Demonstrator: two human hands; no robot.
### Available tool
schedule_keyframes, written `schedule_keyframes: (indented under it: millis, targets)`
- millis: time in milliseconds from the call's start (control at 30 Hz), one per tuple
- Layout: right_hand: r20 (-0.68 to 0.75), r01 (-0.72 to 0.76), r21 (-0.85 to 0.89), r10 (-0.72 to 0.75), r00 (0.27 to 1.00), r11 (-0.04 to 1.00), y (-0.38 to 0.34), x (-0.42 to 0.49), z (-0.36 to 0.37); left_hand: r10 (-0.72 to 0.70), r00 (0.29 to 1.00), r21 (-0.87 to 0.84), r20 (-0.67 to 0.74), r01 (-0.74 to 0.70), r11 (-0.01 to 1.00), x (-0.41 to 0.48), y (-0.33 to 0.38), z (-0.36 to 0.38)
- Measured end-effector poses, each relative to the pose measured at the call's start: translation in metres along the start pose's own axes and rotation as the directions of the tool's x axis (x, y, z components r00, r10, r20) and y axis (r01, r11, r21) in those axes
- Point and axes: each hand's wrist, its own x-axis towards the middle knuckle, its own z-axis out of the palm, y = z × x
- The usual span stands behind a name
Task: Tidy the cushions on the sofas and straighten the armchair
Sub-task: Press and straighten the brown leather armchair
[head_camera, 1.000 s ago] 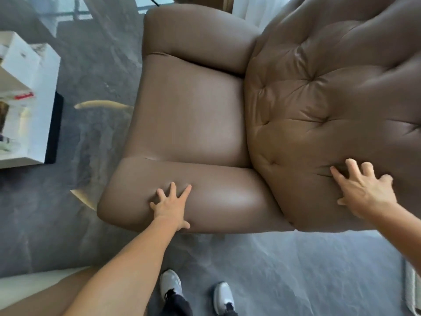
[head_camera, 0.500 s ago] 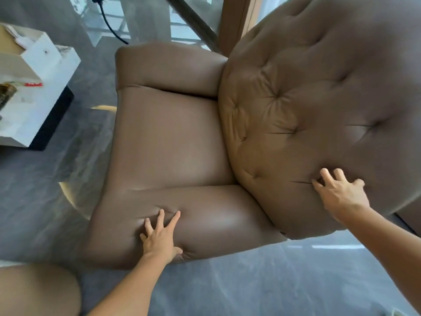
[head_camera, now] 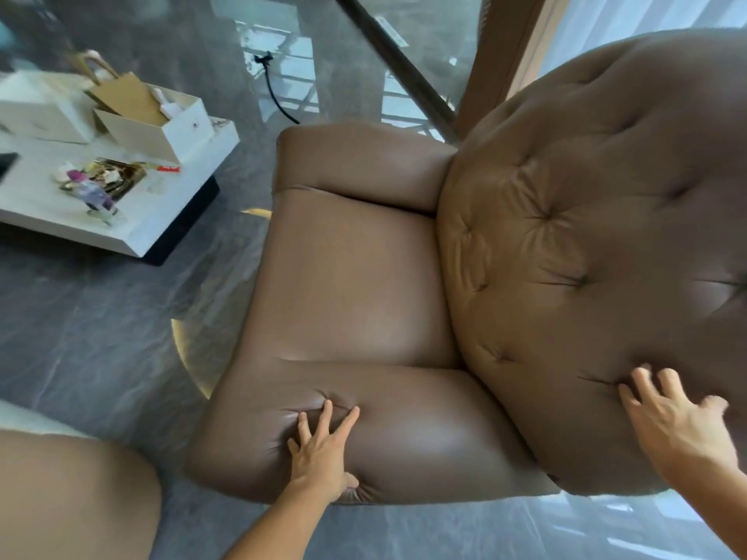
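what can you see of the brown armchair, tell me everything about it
The armchair is brown, smooth and leather-like, with a rounded button-tufted backrest, a plain seat cushion and two padded rolled arms. It stands upright on a grey marble-look floor, beside a white low table. A gold-coloured base edge shows under its front. The left hand presses fingers-spread into the near arm, denting the padding; the right hand lies flat on the backrest's lower edge. The seat is empty.
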Motion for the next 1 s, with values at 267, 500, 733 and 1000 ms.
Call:
schedule_keyframes:
  millis: [267,500,733,1000]
  targets:
    - [-0.003,0.006,0.067,-0.006,1.000,0.998,-0.004,-0.003,0.009,-0.004,0.999,0.001,0.033,0.004,1.000,0.007,-0.005,-0.009]
    - [0.015,0.028,0.043,-0.029,0.999,0.999,-0.020,-0.030,-0.014,0.022,0.999,0.058,0.050,-0.025,0.998,0.012,-0.027,-0.028]
    - [0.088,0.049,0.019,-0.051,0.995,0.999,-0.035,-0.042,-0.025,0.032,0.998,0.082,0.058,-0.037,0.996,0.015,-0.050,-0.052]
    - [0.108,0.047,0.074,-0.055,0.993,0.996,-0.035,-0.052,-0.019,0.065,0.996,0.118,0.058,-0.072,0.990,0.020,-0.044,-0.050]
